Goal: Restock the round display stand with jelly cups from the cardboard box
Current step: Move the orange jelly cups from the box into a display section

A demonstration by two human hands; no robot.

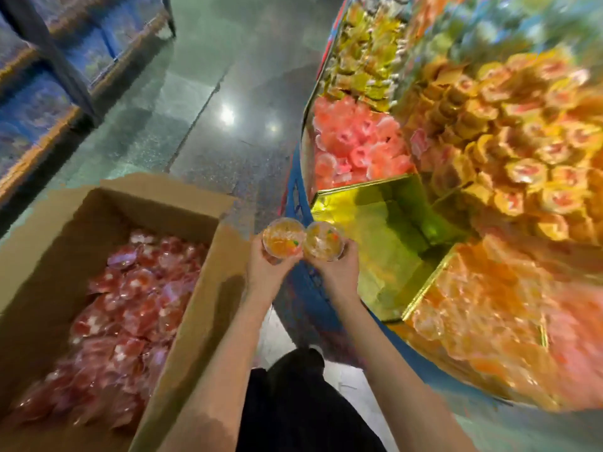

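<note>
My left hand [268, 269] grips an orange jelly cup [282, 237], and my right hand [339, 268] grips a second orange jelly cup [323, 240]. The two cups touch side by side, between the box and the stand. The open cardboard box [208, 288] sits at the lower left, filled with red jelly cups [120, 308]. The round display stand [421, 288] curves along the right. Its gold compartment [385, 236], just right of my hands, holds nothing. Neighbouring compartments hold pink cups [355, 145] and orange cups [483, 308].
A blue crate or base [303, 288] stands under the stand's edge near my hands. Shelving with blue packs [49, 76] lines the far left. Polished stone floor [208, 125] runs between the shelves and the stand. My dark trousers [303, 402] show at the bottom.
</note>
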